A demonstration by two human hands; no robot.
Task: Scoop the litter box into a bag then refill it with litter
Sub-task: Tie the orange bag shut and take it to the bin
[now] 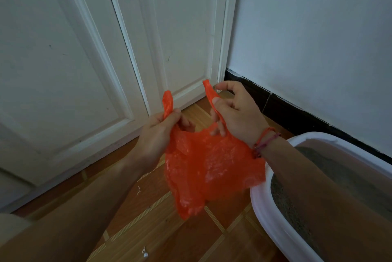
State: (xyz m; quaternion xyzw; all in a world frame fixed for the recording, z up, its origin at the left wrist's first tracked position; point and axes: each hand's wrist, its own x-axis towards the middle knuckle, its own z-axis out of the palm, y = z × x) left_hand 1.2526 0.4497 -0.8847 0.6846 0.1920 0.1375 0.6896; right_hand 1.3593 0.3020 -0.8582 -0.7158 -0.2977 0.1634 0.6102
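Litter box (pixel 261 204) lies low on my right, on the floor, litter inside. Just left of its rim hangs the orange bag (pixel 207 168), my left hand (pixel 157 134) and right hand (pixel 235 111) each pinching one handle. Risk, as I judge it: the thin film could slip or tear when spread. The bag's long axis is vertical, mouth up. Door (pixel 63 71) behind.

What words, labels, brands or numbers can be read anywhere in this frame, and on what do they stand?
None can be read.
The orange bag, held by the left hand and the right hand, shows no print.
The litter box, the door and the wall show no writing or label.
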